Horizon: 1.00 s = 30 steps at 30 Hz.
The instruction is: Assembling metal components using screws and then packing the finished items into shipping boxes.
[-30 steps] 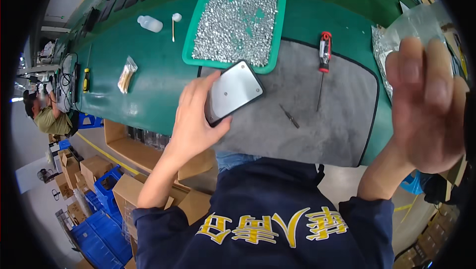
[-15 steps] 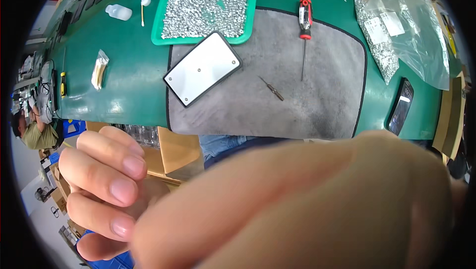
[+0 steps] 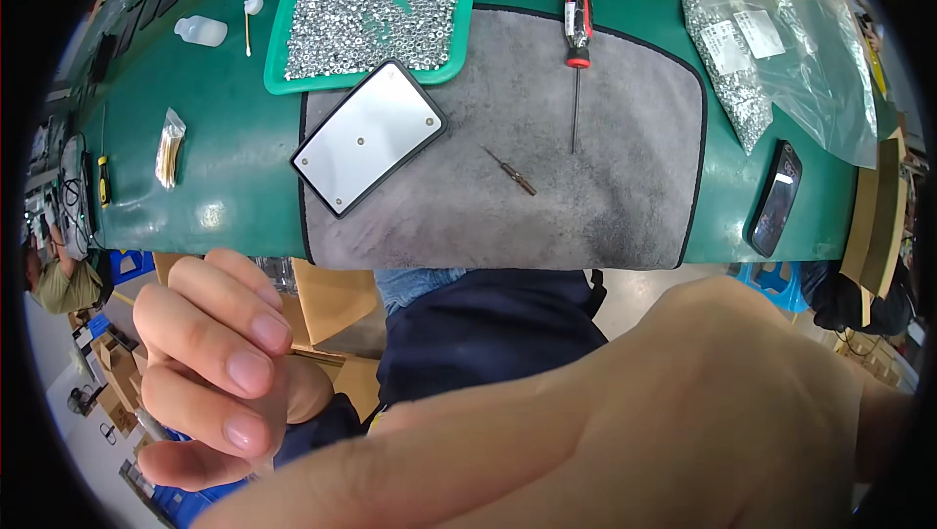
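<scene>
Both hands are raised close to the head camera, well off the bench. The left hand sits low on the left with its fingers curled inward, nails toward the lens; they seem to close on nothing, though whether something small is pinched inside them cannot be told. The right hand fills the lower right as a big blurred shape stretching across toward the left one, and whether it is open or closed cannot be told either. Farther off, on the green bench, a grey mat lies spread flat. The nearest thing to the hands is a rectangular plate on the mat's far left part: pale silver face, dark rim, rounded corners, small screw holes showing, lying flat and turned at an angle, its far corner touching the green tray heaped with small silver screws. Near the mat's middle lies a thin brown screwdriver bit, and to its right a red-and-black screwdriver points its shaft toward the near side. On the far right sits a clear plastic bag of screws, with a dark phone just beside the mat's right edge.
</scene>
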Each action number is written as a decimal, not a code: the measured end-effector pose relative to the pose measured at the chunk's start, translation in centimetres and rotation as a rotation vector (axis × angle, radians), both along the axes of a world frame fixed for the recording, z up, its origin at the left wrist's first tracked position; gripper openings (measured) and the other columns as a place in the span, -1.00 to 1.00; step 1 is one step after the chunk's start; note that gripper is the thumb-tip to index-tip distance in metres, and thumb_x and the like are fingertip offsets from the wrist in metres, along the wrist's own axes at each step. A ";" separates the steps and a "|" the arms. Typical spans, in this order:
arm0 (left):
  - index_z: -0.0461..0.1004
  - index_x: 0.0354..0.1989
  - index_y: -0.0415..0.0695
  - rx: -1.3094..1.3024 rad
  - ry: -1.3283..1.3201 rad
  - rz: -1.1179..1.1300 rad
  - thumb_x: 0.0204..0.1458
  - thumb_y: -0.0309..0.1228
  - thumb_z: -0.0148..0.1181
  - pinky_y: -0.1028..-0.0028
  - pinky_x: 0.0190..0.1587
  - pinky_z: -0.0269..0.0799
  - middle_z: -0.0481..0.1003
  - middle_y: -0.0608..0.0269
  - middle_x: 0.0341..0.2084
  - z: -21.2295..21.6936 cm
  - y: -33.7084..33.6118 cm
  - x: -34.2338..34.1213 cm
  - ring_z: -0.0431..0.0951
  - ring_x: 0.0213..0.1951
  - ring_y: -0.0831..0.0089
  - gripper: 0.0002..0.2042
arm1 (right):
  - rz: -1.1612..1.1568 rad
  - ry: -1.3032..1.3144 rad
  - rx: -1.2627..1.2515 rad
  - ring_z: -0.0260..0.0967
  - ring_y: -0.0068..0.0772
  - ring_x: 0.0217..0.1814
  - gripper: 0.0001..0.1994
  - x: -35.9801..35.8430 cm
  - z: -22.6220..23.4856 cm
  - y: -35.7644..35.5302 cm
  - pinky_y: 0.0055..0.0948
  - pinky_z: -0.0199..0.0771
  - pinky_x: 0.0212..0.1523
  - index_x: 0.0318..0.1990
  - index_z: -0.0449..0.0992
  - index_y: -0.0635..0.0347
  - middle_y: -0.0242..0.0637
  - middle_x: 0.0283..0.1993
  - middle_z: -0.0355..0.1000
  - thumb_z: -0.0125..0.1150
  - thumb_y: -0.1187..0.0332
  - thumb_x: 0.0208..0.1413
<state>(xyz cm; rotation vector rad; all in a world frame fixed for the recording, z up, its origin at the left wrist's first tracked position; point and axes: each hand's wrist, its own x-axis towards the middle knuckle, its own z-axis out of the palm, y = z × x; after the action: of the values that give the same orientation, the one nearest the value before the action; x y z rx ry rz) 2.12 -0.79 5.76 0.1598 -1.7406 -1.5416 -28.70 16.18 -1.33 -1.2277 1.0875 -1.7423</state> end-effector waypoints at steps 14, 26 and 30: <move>0.61 -0.36 0.08 0.013 0.065 -0.002 0.36 0.17 -0.27 0.38 -0.11 0.31 0.48 0.27 -0.22 -0.4 -0.1 -1.1 0.45 -0.24 0.42 -0.43 | 0.053 0.018 0.022 0.42 -0.22 -0.20 -0.56 2.8 3.7 1.1 -0.29 0.42 -0.10 0.00 0.51 0.21 -0.07 -0.15 0.50 0.00 0.00 0.33; 0.57 0.01 -0.16 -0.589 -0.799 0.529 -0.17 -0.35 0.42 0.30 0.04 0.39 0.48 0.06 0.00 -6.8 -1.7 -2.3 0.48 -0.07 0.16 -0.53 | 0.373 0.090 0.013 0.47 -0.20 -0.15 -0.51 3.9 4.8 -4.1 -0.29 0.48 -0.05 0.10 0.53 0.26 -0.03 -0.12 0.54 0.07 0.00 0.29; 0.56 0.04 -0.13 -0.562 -0.832 0.558 -0.27 -0.48 0.48 0.31 0.01 0.39 0.47 0.10 -0.07 -8.0 -1.1 -2.5 0.46 -0.11 0.19 -0.45 | 0.336 0.124 0.130 0.47 -0.25 -0.17 -0.53 4.6 4.9 -5.7 -0.31 0.48 -0.09 0.08 0.56 0.28 -0.07 -0.12 0.54 0.14 0.04 0.26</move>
<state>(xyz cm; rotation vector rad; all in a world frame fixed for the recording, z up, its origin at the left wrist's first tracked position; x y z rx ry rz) -0.35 -1.87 -2.27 1.0097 -2.4005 -0.5450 -24.08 10.47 3.61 -1.3629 0.9821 -1.3380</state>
